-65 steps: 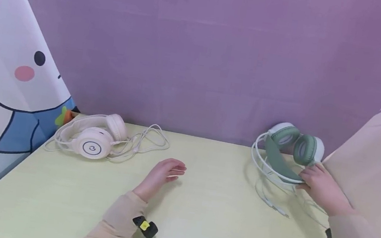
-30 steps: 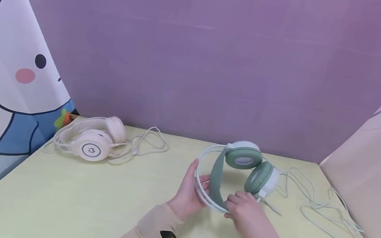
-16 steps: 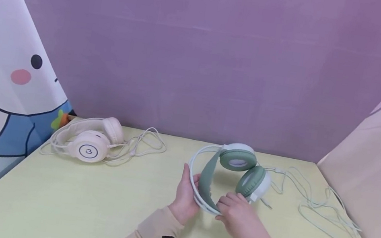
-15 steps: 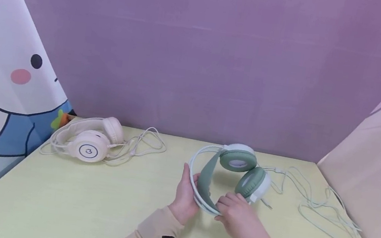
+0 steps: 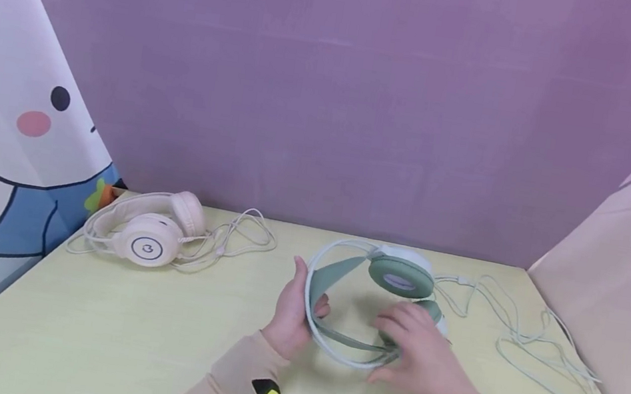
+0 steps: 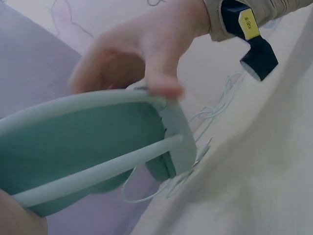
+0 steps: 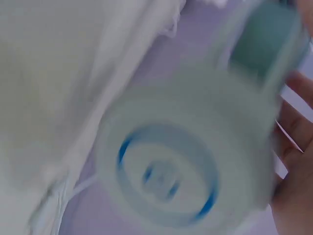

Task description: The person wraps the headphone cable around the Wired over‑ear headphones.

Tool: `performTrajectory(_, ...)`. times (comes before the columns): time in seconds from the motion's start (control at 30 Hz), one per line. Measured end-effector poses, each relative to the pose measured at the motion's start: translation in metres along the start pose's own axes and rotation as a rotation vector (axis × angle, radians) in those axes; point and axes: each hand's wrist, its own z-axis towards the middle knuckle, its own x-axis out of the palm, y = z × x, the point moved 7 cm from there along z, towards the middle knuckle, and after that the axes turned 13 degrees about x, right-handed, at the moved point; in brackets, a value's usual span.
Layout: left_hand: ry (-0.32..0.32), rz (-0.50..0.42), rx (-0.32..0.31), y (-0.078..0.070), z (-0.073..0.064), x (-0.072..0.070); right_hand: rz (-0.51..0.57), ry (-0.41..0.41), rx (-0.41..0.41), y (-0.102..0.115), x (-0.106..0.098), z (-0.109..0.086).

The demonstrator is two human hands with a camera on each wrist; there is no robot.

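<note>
Green-and-white wired headphones (image 5: pixel 397 277) are held over the middle of the table, headband toward the left and ear cups toward the right. My left hand (image 5: pixel 292 311) grips the outer curve of the headband, thumb pointing up outside and fingertips showing inside. My right hand (image 5: pixel 421 350) curls around the near end of the band and its ear cup, largely hiding that cup. In the left wrist view the right thumb (image 6: pixel 165 90) lies over the band's end, blurred. The near cup's outer shell (image 7: pixel 161 176), with a blue ring, fills the right wrist view beside the right fingers (image 7: pixel 293 120).
Pinkish-white headphones (image 5: pixel 148 244) lie at the back left of the table, their cable (image 5: pixel 243 241) loosely coiled beside them. The green headphones' cable (image 5: pixel 546 364) sprawls over the right side. A purple backdrop (image 5: pixel 328 104) stands behind, with printed curtains left and right.
The green headphones have come from the back right to the middle, and the left hand has taken hold of the headband. Lately the right hand has slid from the band toward the near ear cup.
</note>
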Motion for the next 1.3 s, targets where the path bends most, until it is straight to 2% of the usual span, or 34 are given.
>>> performTrajectory(0.13,0.065,-0.071,-0.015,-0.017,0.000,-0.002,0.133,-0.082,0.089,-0.028,-0.026,-0.003)
performTrajectory(0.23,0.101,-0.108,-0.024,-0.027,-0.001,-0.004,0.198,-0.110,0.175,-0.043,-0.036,-0.009)
performTrajectory(0.4,0.144,-0.144,-0.039,-0.037,-0.001,-0.008,0.266,-0.130,0.277,-0.060,-0.035,-0.014)
performTrajectory(0.57,0.166,-0.178,-0.077,-0.043,0.002,-0.014,0.303,-0.155,0.491,-0.086,-0.029,-0.024)
performTrajectory(0.67,0.229,-0.213,-0.089,-0.047,0.006,-0.015,0.290,-0.103,0.628,-0.105,-0.021,-0.032)
performTrajectory(0.73,0.297,-0.244,-0.095,-0.050,0.007,-0.013,0.273,-0.021,0.702,-0.114,-0.012,-0.037)
performTrajectory(0.83,0.401,-0.294,-0.115,-0.054,0.007,-0.010,0.269,0.106,0.771,-0.124,0.000,-0.043)
performTrajectory(0.93,0.465,-0.327,-0.149,-0.055,0.006,-0.007,0.277,0.138,0.766,-0.126,0.006,-0.044)
performTrajectory(1.07,0.513,-0.317,-0.181,-0.054,0.004,-0.003,0.309,0.079,0.667,-0.120,0.006,-0.041)
performTrajectory(1.2,0.530,-0.263,-0.191,-0.055,0.002,-0.002,0.325,0.064,0.573,-0.113,0.008,-0.036)
performTrajectory(1.3,0.537,-0.208,-0.196,-0.058,0.000,-0.003,0.306,0.076,0.554,-0.111,0.010,-0.035)
